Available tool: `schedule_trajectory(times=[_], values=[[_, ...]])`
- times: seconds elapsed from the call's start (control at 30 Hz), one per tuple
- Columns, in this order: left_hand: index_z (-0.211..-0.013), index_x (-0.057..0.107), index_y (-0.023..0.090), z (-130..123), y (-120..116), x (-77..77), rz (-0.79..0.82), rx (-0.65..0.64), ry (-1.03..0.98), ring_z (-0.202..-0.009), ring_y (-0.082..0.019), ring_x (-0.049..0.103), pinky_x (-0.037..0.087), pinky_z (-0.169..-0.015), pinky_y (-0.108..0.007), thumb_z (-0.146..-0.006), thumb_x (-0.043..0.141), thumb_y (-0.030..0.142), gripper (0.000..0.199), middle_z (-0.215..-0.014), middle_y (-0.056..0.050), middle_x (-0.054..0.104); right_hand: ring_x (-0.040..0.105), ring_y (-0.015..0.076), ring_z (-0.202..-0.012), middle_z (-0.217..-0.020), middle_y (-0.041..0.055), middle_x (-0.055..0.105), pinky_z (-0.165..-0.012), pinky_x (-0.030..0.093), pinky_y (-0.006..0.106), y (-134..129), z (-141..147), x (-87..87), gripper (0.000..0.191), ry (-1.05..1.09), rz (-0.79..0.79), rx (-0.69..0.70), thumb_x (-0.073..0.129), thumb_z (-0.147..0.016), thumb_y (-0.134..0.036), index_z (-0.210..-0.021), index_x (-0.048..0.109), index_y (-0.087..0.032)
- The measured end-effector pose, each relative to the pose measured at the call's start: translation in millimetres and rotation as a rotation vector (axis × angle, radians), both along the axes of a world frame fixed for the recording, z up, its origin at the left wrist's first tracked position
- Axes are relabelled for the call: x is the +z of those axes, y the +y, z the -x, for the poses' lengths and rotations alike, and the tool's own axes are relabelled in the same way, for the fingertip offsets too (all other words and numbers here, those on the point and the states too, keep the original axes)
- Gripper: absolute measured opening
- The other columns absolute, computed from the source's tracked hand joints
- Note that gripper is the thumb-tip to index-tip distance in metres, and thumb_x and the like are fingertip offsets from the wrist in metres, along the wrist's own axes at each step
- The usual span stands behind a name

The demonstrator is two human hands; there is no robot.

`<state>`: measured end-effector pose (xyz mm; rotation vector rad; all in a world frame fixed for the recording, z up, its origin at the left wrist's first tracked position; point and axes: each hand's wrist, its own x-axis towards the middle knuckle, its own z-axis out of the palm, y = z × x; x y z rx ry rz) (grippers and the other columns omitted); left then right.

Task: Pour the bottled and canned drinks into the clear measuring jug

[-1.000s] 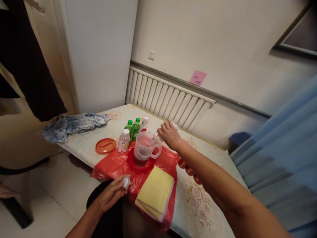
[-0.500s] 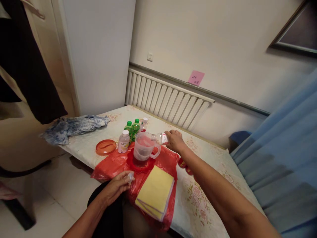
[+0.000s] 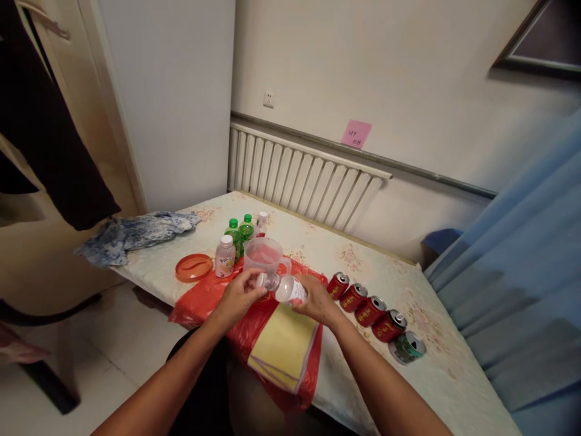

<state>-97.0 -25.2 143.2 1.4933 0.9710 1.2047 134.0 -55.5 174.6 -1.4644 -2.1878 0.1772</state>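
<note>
The clear bottle (image 3: 287, 290) lies tipped between the two hands, raised above the red bag (image 3: 200, 297) and just in front of the plastic jug (image 3: 263, 253), its neck pointing to the left. The right hand (image 3: 314, 298) is wrapped round its body; the left hand (image 3: 242, 294) pinches the neck end, where a whitish cap (image 3: 262, 280) appears to sit at the mouth. Closing this bottle looks to be the step in hand, but whether the cap is fully tightened cannot be told. The jug is open on top; what it contains is unclear.

Already closed, by their look, are the white-capped bottle (image 3: 224, 259), the two green-capped bottles (image 3: 246, 230) and the farther bottle (image 3: 261, 226), all upright near the jug. Not yet done is setting the held bottle down on the table (image 3: 436, 381). The red cans (image 3: 370, 311) and green can (image 3: 407, 348) stand in a row on the right, untouched by either hand.
</note>
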Motion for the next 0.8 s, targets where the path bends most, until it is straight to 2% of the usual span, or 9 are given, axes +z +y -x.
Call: schedule_trajectory(times=[0.17, 0.27, 0.37, 0.43, 0.53, 0.7, 0.8], values=[[-0.100, 0.069, 0.018, -1.1, -7.3, 10.0, -0.131, -0.043, 0.198, -0.083, -0.022, 0.061, 0.044, -0.077, -0.031, -0.067, 0.072, 0.023, 0.034, -0.095, -0.004, 0.071, 0.059, 0.0196, -0.083, -0.092, 0.0009, 0.067, -0.076, 0.046, 0.029, -16.4, 6.8, -18.5, 0.037, 0.130, 0.077, 0.026, 0.074, -0.064, -0.017, -0.100, 0.065, -0.021], [-0.103, 0.070, 0.019, 3.3, -11.6, 12.3, -0.122, -0.084, 0.260, -0.086, -0.023, 0.062, 0.044, -0.079, -0.032, -0.070, 0.070, 0.023, 0.033, -0.098, -0.005, 0.072, 0.060, 0.0202, -0.083, -0.093, 0.0013, 0.067, -0.077, 0.047, 0.031, -20.9, 10.0, -27.1, 0.040, 0.157, 0.093, 0.020, 0.074, -0.063, -0.017, -0.102, 0.065, -0.022], [-0.107, 0.070, 0.020, 8.0, -17.0, 9.9, -0.110, -0.106, 0.241, -0.092, -0.025, 0.063, 0.044, -0.084, -0.033, -0.072, 0.070, 0.025, 0.035, -0.104, -0.006, 0.073, 0.060, 0.0218, -0.086, -0.095, 0.0027, 0.067, -0.080, 0.049, 0.033, -27.1, 16.5, -35.1, 0.045, 0.210, 0.097, 0.009, 0.075, -0.062, -0.016, -0.105, 0.065, -0.021], [-0.106, 0.069, 0.019, 10.9, -22.8, 7.8, -0.114, -0.107, 0.220, -0.092, -0.025, 0.063, 0.045, -0.083, -0.033, -0.072, 0.071, 0.026, 0.035, -0.102, -0.006, 0.072, 0.061, 0.0232, -0.089, -0.098, 0.0038, 0.067, -0.082, 0.050, 0.035, -33.0, 23.9, -40.2, 0.050, 0.246, 0.118, 0.005, 0.075, -0.061, -0.015, -0.110, 0.064, -0.021], [-0.103, 0.068, 0.020, 17.5, -33.5, 8.7, -0.136, -0.085, 0.264, -0.080, -0.021, 0.062, 0.044, -0.073, -0.029, -0.074, 0.069, 0.026, 0.030, -0.092, -0.004, 0.071, 0.062, 0.0254, -0.097, -0.106, 0.0049, 0.067, -0.087, 0.051, 0.039, -42.2, 38.7, -49.1, 0.060, 0.326, 0.164, -0.008, 0.075, -0.061, -0.016, -0.119, 0.061, -0.022], [-0.099, 0.067, 0.020, 48.4, -35.5, 22.0, -0.222, -0.011, 0.492, -0.077, -0.020, 0.061, 0.044, -0.070, -0.027, -0.076, 0.063, 0.026, 0.024, -0.088, -0.002, 0.069, 0.053, 0.0271, -0.123, -0.133, 0.0099, 0.056, -0.107, 0.042, 0.043, -52.1, 57.1, -71.6, 0.070, 0.457, 0.170, -0.024, 0.074, -0.065, -0.017, -0.132, 0.054, -0.022], [-0.108, 0.065, 0.019, 78.6, -16.2, 26.8, -0.290, 0.100, 0.647, -0.080, -0.020, 0.063, 0.044, -0.073, -0.028, -0.077, 0.060, 0.028, 0.033, -0.096, -0.003, 0.070, 0.056, 0.0255, -0.117, -0.136, 0.0111, 0.053, -0.106, 0.044, 0.043, -56.7, 53.5, -87.5, 0.070, 0.501, 0.216, -0.085, 0.071, -0.067, -0.014, -0.133, 0.053, -0.021]])
